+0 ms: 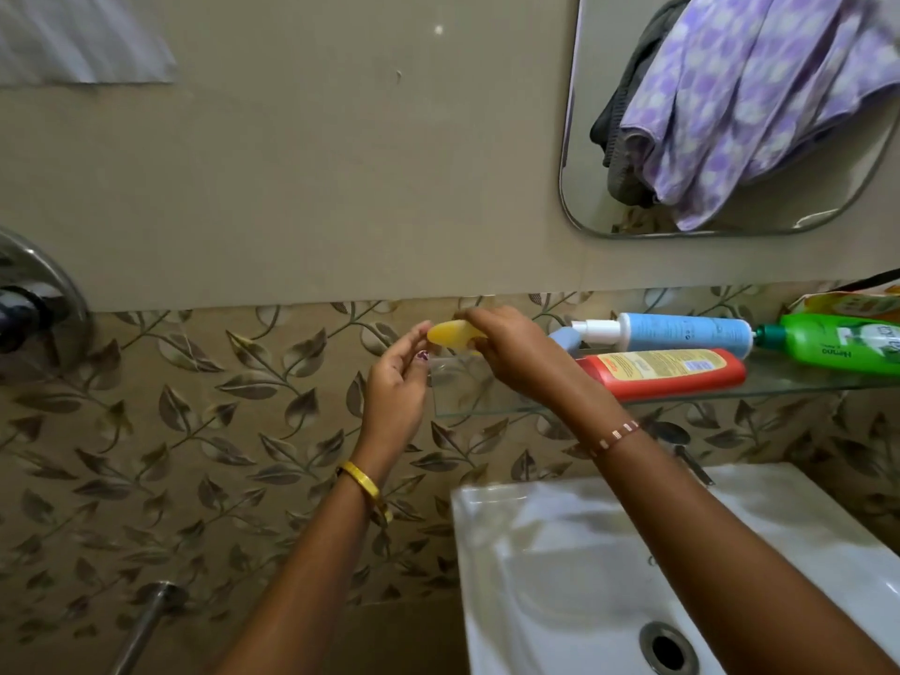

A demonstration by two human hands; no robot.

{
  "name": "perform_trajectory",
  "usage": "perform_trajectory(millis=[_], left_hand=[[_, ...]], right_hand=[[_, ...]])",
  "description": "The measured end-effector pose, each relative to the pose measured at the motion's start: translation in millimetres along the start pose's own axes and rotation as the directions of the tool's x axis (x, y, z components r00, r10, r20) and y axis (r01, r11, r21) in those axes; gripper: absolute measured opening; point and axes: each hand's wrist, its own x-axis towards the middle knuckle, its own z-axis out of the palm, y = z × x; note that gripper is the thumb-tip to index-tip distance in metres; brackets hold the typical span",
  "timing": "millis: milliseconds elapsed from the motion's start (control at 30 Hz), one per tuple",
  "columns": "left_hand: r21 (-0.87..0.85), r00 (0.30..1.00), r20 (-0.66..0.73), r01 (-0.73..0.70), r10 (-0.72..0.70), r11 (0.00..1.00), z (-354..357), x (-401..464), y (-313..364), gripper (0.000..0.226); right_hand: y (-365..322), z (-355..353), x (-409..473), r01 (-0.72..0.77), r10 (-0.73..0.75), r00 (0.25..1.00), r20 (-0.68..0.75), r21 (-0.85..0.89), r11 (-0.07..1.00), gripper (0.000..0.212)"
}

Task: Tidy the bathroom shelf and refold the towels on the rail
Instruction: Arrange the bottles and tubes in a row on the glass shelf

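Note:
A glass shelf (487, 406) runs along the wall above the sink. At its left end my right hand (511, 350) grips a small yellow piece, apparently soap (450, 332). My left hand (397, 382) is just left of it, fingers slightly curled, fingertips touching the yellow piece's end. On the shelf lie a red bottle (662, 372), a blue-and-white pump bottle (682, 331) and a green bottle (837, 343), all on their sides. A purple patterned towel (759, 104) and a dark cloth (628, 134) show as a reflection in the mirror.
A white sink (560, 552) with its drain (667, 647) sits below the shelf. A chrome tap fitting (34, 294) is on the wall at far left, and a metal pipe (146, 621) low left. An orange packet (852, 302) lies behind the green bottle.

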Motion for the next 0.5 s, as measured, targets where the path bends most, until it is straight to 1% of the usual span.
perform_trajectory(millis=[100, 167, 233, 300, 333, 367, 400, 500], left_hand=[[-0.019, 0.999, 0.036, -0.019, 0.019, 1.000, 2.6, 4.7, 3.7, 0.040], [-0.009, 0.997, 0.065, -0.040, 0.041, 0.999, 5.1, 7.9, 6.6, 0.040], [-0.001, 0.996, 0.074, -0.042, 0.042, 0.999, 6.3, 11.9, 9.9, 0.041], [0.026, 0.997, 0.057, -0.047, 0.045, 0.999, 7.6, 14.9, 12.7, 0.042], [0.054, 0.997, 0.045, -0.063, 0.060, 0.997, 8.4, 15.7, 14.1, 0.042], [0.086, 0.996, 0.033, -0.083, 0.080, 0.993, 9.5, 16.1, 15.5, 0.041], [0.114, 0.995, 0.024, -0.101, 0.099, 0.988, 10.6, 16.6, 16.8, 0.039], [0.179, 0.991, 0.017, -0.130, 0.129, 0.975, 14.3, 19.9, 20.0, 0.031]], right_hand=[[-3.3, -8.8, 2.1, -0.082, 0.103, 0.991, -0.080, 0.228, 0.970, 0.032], [-6.6, -16.6, 3.9, -0.131, 0.179, 0.981, -0.077, 0.419, 0.898, 0.028], [-8.6, -22.9, 4.5, -0.163, 0.231, 0.972, -0.031, 0.619, 0.768, 0.023], [-7.4, -26.0, 4.2, -0.186, 0.258, 0.966, 0.027, 0.767, 0.614, 0.021], [-5.8, -27.1, 3.7, -0.195, 0.266, 0.963, 0.049, 0.805, 0.560, 0.022], [-3.6, -27.7, 3.2, -0.205, 0.272, 0.960, 0.064, 0.823, 0.530, 0.022], [-0.9, -27.9, 2.7, -0.218, 0.278, 0.958, 0.076, 0.822, 0.526, 0.022], [5.7, -28.1, 2.8, -0.265, 0.288, 0.952, 0.105, 0.755, 0.600, 0.022]])
